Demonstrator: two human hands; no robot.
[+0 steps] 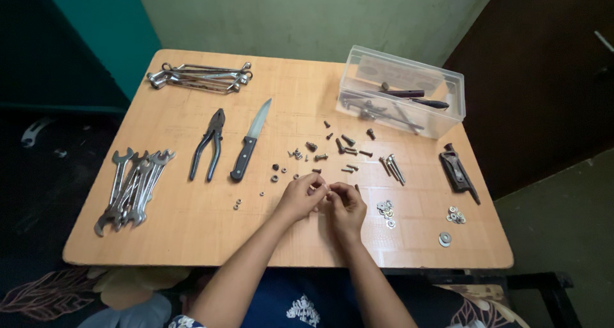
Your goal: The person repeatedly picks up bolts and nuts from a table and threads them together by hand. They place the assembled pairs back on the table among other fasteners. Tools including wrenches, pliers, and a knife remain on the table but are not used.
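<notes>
Screws (342, 146) lie scattered just beyond your fingers (322, 190), which pinch something too small to tell; washers (386, 210) sit to their right, knife (251, 139) to their left.

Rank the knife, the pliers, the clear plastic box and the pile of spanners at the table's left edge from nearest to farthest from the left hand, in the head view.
From the left hand:
1. Knife, up and to its left.
2. Pliers, just left of the knife.
3. Clear plastic box, far right corner.
4. Pile of spanners, at the left edge.

A light wooden table (192, 226) stands against a pale green wall (307, 15).
</notes>
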